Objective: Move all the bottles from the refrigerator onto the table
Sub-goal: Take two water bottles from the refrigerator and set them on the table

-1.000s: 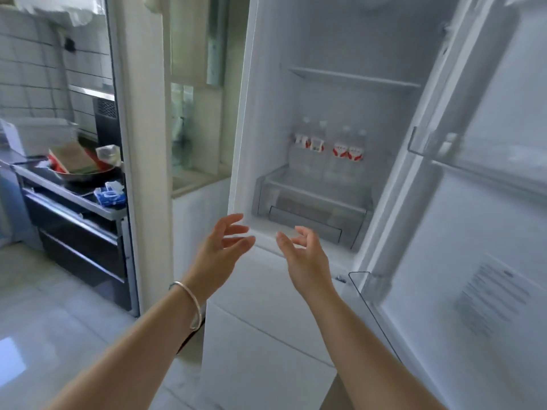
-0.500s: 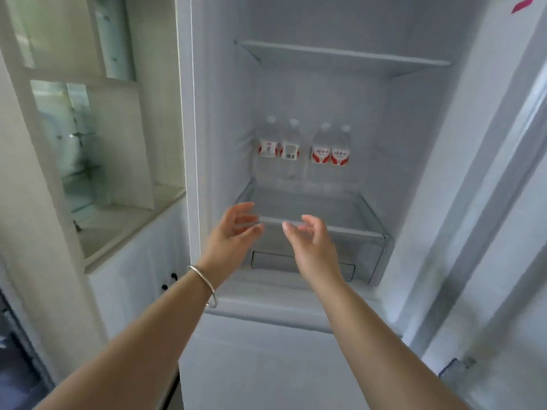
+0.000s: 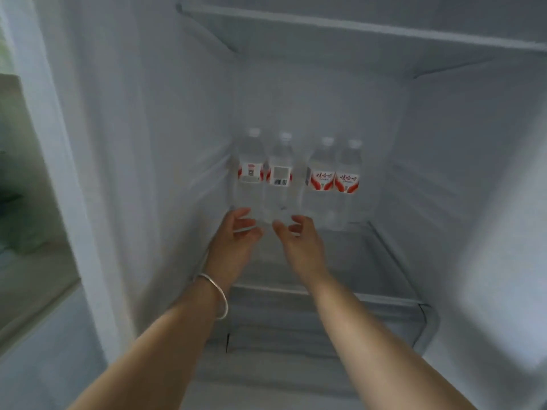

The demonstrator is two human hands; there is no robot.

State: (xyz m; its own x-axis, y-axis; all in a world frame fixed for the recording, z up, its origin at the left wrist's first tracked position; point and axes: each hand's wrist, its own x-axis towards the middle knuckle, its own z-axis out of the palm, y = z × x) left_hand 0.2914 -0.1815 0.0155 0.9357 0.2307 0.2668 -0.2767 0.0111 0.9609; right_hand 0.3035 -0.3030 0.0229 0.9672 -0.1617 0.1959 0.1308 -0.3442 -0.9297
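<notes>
With four bottles (image 3: 299,179) upright at the back of the refrigerator (image 3: 148,143) shelf, left hand (image 3: 233,241) and right hand (image 3: 299,241) reach in, fingers apart, empty, probably to take one each.

Four bottles (image 3: 299,179) stood in a row at the back of the refrigerator (image 3: 148,143), on the lower shelf (image 3: 370,261) and under the upper shelf (image 3: 355,28). The left hand (image 3: 233,241) and right hand (image 3: 299,241) hung before the two leftmost bottles.
</notes>
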